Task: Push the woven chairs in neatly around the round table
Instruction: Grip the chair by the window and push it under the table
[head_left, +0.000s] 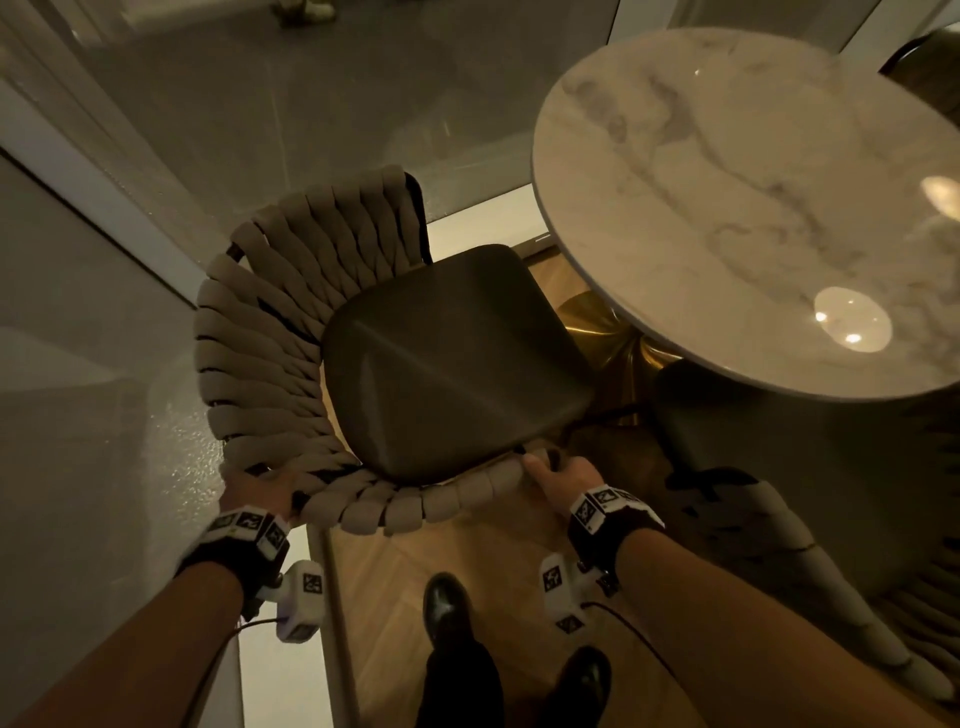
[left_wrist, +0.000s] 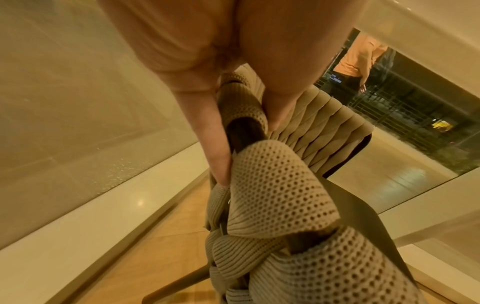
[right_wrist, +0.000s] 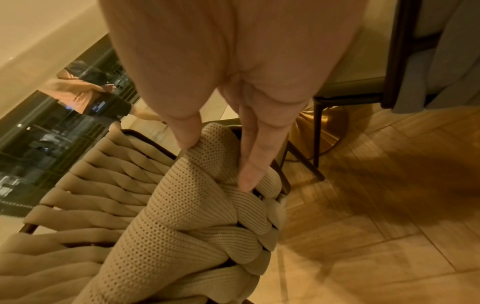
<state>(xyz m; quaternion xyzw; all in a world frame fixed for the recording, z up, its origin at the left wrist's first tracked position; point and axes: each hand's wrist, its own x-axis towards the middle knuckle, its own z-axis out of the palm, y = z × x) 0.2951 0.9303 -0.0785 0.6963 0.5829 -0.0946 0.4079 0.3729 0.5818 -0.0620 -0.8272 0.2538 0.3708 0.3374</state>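
We hold the woven chair by the curved rim of its back, its dark seat angled toward the round table but not yet under the marble top. Our left hand grips the rim at the back's left end, fingers wrapped around the padded bands; our right hand grips the right end, thumb over the weave. A gold pedestal shows beneath the table. A second woven chair sits just right, near our wrist. Our black shoes stand on the wooden floor. The wrist bands carry square marker patterns; no readable writing.
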